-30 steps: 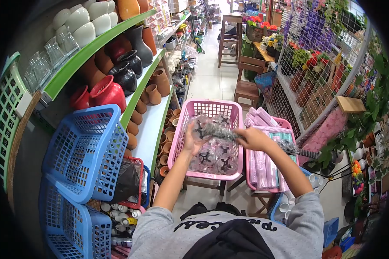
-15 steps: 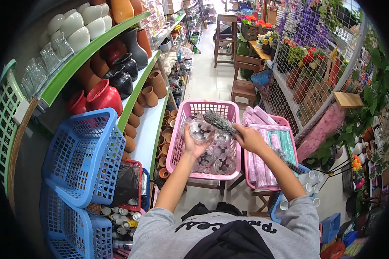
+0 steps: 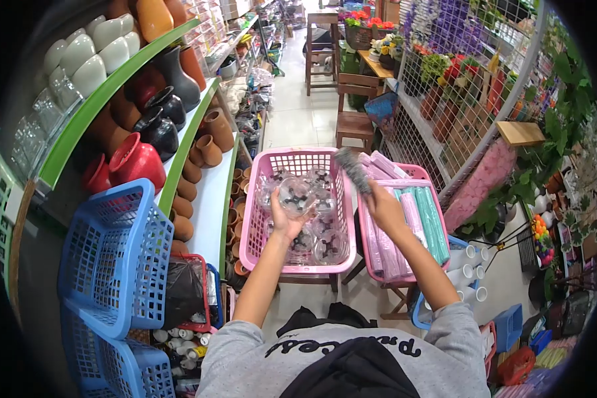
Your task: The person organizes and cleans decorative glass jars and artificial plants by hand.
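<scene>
My left hand (image 3: 290,220) holds a clear round plastic piece with a dark star-shaped middle (image 3: 294,195) over the left part of the pink basket (image 3: 251,255). Several similar clear pieces (image 3: 327,247) lie in that basket. My right hand (image 3: 382,204) is closed round a grey, fluffy duster (image 3: 353,169), raised near the basket's right rim. The duster is a little blurred and apart from the clear piece. Beneath my right forearm stands a second pink basket (image 3: 373,270) with wrapped pink and teal bundles (image 3: 431,222).
Blue baskets (image 3: 123,265) stand at the left, below shelves (image 3: 119,89) of vases and white bowls. Wooden stools (image 3: 357,123) stand ahead along the aisle. A white wire rack (image 3: 474,166) with flowers is at the right, above a blue basket of white cups (image 3: 467,272).
My right hand and the duster have moved away from the clear piece, towards the basket's right rim. The camera view has shifted, so the surroundings sit further left.
</scene>
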`<state>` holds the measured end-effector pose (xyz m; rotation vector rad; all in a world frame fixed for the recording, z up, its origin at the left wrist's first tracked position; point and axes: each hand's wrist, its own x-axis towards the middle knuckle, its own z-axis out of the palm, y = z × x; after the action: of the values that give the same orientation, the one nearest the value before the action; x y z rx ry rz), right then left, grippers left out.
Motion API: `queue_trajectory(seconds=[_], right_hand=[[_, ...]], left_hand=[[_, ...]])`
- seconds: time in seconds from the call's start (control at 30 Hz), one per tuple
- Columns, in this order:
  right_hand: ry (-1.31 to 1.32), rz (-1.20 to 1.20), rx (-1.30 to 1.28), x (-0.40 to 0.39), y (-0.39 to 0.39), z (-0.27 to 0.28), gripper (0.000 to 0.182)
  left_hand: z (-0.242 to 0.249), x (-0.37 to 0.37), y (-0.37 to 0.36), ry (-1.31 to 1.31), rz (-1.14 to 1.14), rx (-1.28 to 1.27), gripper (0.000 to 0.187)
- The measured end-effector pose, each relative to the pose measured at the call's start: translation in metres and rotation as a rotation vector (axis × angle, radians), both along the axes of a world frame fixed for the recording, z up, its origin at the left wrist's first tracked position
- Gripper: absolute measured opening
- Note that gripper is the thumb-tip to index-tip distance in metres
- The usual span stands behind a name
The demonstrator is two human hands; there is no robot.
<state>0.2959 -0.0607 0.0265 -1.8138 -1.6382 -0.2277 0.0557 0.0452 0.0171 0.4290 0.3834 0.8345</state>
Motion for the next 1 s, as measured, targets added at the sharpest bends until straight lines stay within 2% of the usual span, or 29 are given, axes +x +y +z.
queue_trajectory(seconds=[0.07,0.13,0.17,0.23,0.4,0.47,0.6,0.67,0.73,0.8,0.83,0.87,0.9,0.93,1.0], right_hand=[[0.012,-0.135,-0.223,0.026,0.000,-0.006,0.051],[-0.056,-0.193,-0.379,0.038,-0.001,-0.008,0.057],[-0.051,-0.211,-0.383,0.047,-0.001,-0.020,0.057],[-0.343,-0.190,-0.371,0.066,0.007,-0.061,0.059],[-0.323,-0.277,-0.448,0.072,0.004,-0.094,0.056],[-0.262,-0.294,-0.465,0.073,0.002,-0.100,0.071],[-0.251,-0.303,-0.439,0.058,0.001,-0.083,0.069],[-0.245,-0.178,-0.233,0.047,0.005,-0.071,0.073],[-0.192,-0.086,-0.266,0.027,0.008,-0.045,0.073],[0.062,0.322,-0.171,0.004,0.008,-0.025,0.079],[0.060,0.338,-0.177,-0.005,0.009,-0.020,0.079],[0.132,0.523,-0.361,-0.014,0.009,-0.015,0.085],[0.203,0.706,-0.548,-0.022,0.009,-0.012,0.090],[0.203,0.722,-0.557,-0.031,0.009,-0.009,0.090],[-0.071,0.687,-0.930,-0.045,0.011,-0.003,0.096]], left_hand=[[-0.005,0.004,0.002,0.096,0.055,0.017,0.066],[-0.008,0.011,0.002,0.093,0.017,0.005,0.065],[-0.010,0.016,0.001,0.094,-0.002,0.009,0.065],[-0.014,0.025,-0.002,0.132,-0.022,0.028,0.066],[-0.015,0.036,-0.007,0.196,-0.060,0.021,0.067],[-0.016,0.037,-0.008,0.206,-0.069,0.030,0.067],[-0.013,0.037,-0.010,0.214,-0.066,0.023,0.064],[-0.008,0.032,-0.011,0.213,-0.058,0.022,0.062],[-0.003,0.025,-0.012,0.230,-0.058,0.065,0.060],[0.003,0.013,-0.013,0.247,-0.044,0.078,0.058],[0.006,0.007,-0.015,0.302,-0.060,0.119,0.057],[0.007,0.000,-0.017,0.359,-0.078,0.157,0.056],[0.005,-0.007,-0.015,0.307,-0.106,0.132,0.050],[0.002,-0.014,-0.017,0.309,-0.090,0.122,0.050],[-0.001,-0.026,-0.020,0.334,-0.068,0.088,0.047]])
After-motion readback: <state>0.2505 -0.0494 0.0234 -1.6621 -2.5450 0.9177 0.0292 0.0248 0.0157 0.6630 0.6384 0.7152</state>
